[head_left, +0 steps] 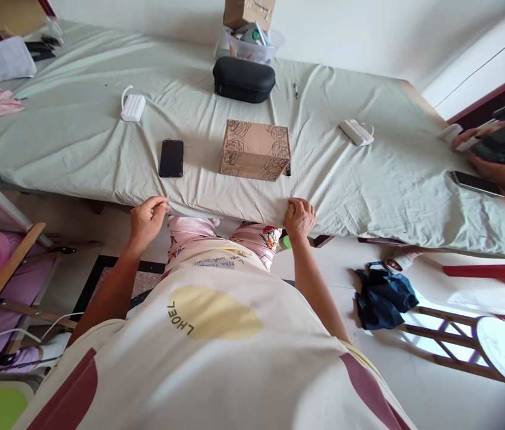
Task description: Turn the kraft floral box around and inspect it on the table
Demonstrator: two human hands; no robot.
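Observation:
My left hand [148,220] is at the table's near edge, its fingers pinched together on the rim of the pale green tablecloth [113,161]. Farther right along the same edge, my right hand [301,217] curls its fingers over the cloth. Between and beyond my hands sits a cardboard box [255,149] with dark scribbled swirls on its sides. A black smartphone [171,159] lies flat to the left of the box. Partly hidden by the box's right side is a black pen [289,169].
Behind the box are a black zip case [244,79] and a clear plastic bin [252,51]. White corded blocks lie at left [133,107] and right [357,132]. At right, another person's hands [498,146] hold a black device above a phone [476,183]. Papers [2,60] lie far left.

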